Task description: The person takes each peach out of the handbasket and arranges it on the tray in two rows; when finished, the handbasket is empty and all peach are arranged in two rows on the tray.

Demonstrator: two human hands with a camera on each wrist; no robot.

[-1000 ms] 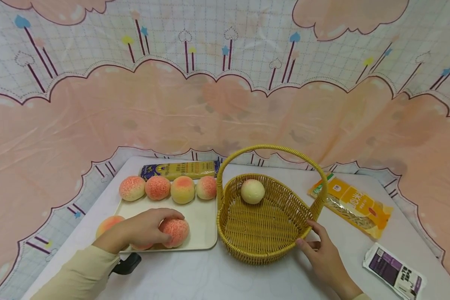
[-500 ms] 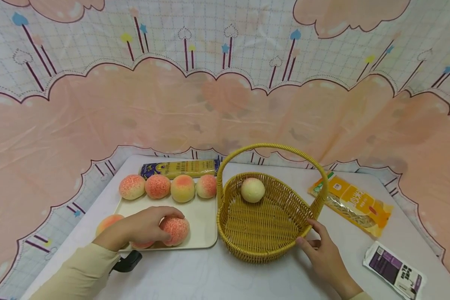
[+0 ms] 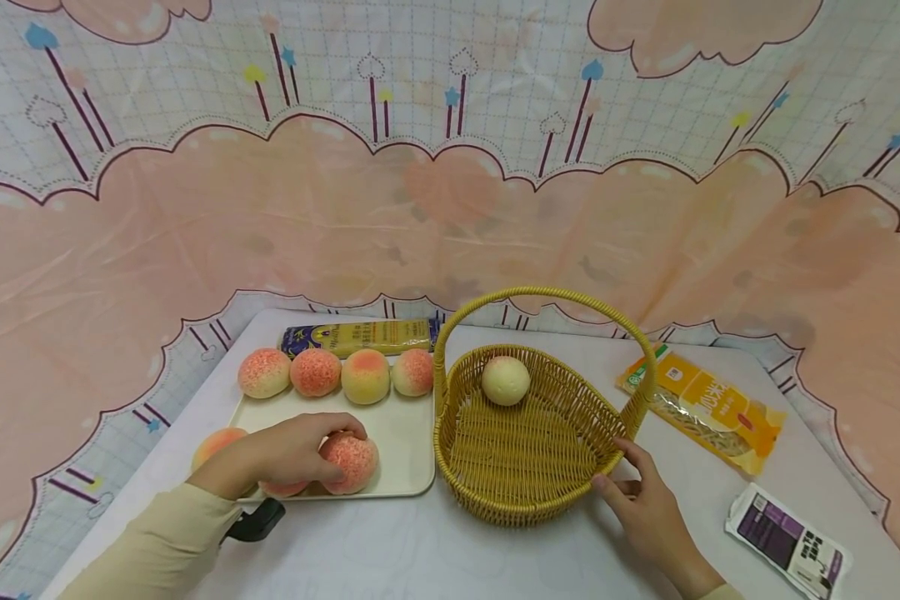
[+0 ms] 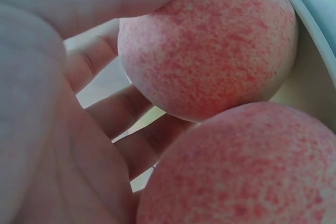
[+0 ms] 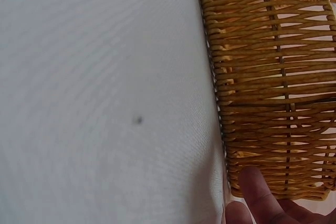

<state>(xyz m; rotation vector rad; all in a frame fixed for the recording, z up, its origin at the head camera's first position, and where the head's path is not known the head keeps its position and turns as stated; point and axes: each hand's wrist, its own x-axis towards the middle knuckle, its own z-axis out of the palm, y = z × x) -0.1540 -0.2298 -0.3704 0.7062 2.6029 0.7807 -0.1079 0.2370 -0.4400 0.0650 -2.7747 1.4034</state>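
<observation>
My left hand (image 3: 292, 454) holds a red-speckled peach (image 3: 354, 462) at the front of a cream tray (image 3: 397, 433), thumb on the near side and fingers round the back. In the left wrist view that peach (image 4: 210, 45) sits between thumb and fingers, and a second speckled peach (image 4: 252, 171) lies right by the palm. My right hand (image 3: 645, 517) grips the right side of a yellow wicker basket (image 3: 525, 504) near the handle's base. One pale peach (image 3: 506, 382) lies inside the basket at the back. The right wrist view shows fingertips against the woven wall (image 5: 273, 77).
Several peaches (image 3: 365, 377) line the tray's back edge, and an orange-topped peach (image 3: 217, 448) is partly behind the left wrist. A noodle packet (image 3: 367, 337) lies behind the tray. Right of the basket are an orange bag (image 3: 708, 408) and a purple-white packet (image 3: 787, 537).
Hardly anything differs. The left hand stays round the same peach with a slight shift of its fingers, and the right hand keeps its place on the basket.
</observation>
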